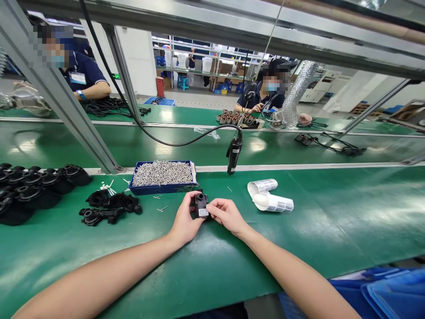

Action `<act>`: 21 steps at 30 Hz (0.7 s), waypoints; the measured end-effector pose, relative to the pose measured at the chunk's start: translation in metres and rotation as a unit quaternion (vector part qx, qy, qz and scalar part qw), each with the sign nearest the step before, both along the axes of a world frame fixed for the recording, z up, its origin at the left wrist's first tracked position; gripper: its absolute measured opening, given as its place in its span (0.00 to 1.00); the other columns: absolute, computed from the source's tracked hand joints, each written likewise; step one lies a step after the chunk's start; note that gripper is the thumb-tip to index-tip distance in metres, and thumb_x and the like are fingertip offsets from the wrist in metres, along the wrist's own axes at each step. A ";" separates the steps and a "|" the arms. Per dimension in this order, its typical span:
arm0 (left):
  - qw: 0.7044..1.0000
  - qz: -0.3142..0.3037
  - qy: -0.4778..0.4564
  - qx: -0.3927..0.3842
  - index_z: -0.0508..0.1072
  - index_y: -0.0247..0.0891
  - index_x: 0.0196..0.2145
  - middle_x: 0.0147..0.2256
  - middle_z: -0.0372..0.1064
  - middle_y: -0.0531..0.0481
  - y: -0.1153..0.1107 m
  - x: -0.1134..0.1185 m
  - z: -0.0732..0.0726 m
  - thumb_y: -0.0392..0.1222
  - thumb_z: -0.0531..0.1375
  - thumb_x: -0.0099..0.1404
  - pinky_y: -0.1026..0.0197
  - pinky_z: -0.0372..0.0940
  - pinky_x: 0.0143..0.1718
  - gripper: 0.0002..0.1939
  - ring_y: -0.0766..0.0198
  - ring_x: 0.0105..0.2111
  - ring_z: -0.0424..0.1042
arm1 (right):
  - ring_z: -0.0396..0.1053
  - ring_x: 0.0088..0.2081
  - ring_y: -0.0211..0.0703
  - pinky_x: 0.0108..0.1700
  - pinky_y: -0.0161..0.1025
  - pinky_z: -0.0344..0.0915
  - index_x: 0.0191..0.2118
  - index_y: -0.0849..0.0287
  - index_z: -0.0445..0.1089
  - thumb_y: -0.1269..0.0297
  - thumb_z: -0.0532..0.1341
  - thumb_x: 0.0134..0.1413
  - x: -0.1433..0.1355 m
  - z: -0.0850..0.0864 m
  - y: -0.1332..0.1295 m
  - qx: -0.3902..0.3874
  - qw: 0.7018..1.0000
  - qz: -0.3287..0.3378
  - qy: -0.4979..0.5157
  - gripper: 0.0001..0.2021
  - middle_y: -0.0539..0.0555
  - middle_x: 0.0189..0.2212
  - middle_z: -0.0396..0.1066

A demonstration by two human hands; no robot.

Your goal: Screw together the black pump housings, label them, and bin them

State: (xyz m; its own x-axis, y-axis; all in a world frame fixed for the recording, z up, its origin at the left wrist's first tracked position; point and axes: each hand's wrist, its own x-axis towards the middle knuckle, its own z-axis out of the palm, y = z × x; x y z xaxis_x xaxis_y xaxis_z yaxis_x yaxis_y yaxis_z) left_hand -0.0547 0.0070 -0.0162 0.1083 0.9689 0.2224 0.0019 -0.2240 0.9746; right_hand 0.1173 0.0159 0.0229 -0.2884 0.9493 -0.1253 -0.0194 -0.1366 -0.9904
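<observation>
My left hand is wrapped round a small black plastic part, which it holds just above the green table. On the lower face of that part is a white label. The thumb and index finger of my right hand are pinched together at the label's right edge; whether they grip the label or only press on it I cannot tell. Right of my hands lies a curled strip of printed labels. Behind them stands a blue tray full of metal screws.
A black electric screwdriver hangs on a cable behind my hands. Black molded parts and black round housings are at the left. Loose screws lie near the tray. Two people sit across the bench, beyond a metal frame.
</observation>
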 end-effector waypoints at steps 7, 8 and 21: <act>1.000 0.005 0.004 0.003 0.68 0.42 0.55 0.52 0.73 0.44 0.000 0.001 0.001 0.37 0.68 0.60 0.54 0.71 0.50 0.26 0.53 0.52 0.74 | 0.52 0.21 0.33 0.23 0.34 0.49 0.25 0.58 0.68 0.36 0.74 0.44 0.000 0.001 0.000 0.035 0.999 -0.007 -0.022 0.29 0.45 0.18 0.60; 1.000 0.005 0.005 0.002 0.68 0.42 0.55 0.52 0.73 0.44 -0.001 0.001 0.001 0.38 0.68 0.61 0.54 0.71 0.50 0.25 0.53 0.52 0.74 | 0.53 0.21 0.33 0.24 0.34 0.51 0.25 0.58 0.68 0.36 0.74 0.44 0.000 0.001 0.000 0.040 0.999 -0.009 -0.026 0.28 0.45 0.18 0.61; 1.000 0.008 0.005 -0.005 0.68 0.42 0.55 0.52 0.74 0.44 -0.001 0.001 0.004 0.38 0.69 0.60 0.53 0.71 0.50 0.26 0.53 0.52 0.74 | 0.64 0.26 0.38 0.31 0.37 0.65 0.27 0.59 0.71 0.43 0.72 0.51 0.003 -0.006 -0.001 0.092 0.992 -0.034 -0.074 0.23 0.49 0.23 0.69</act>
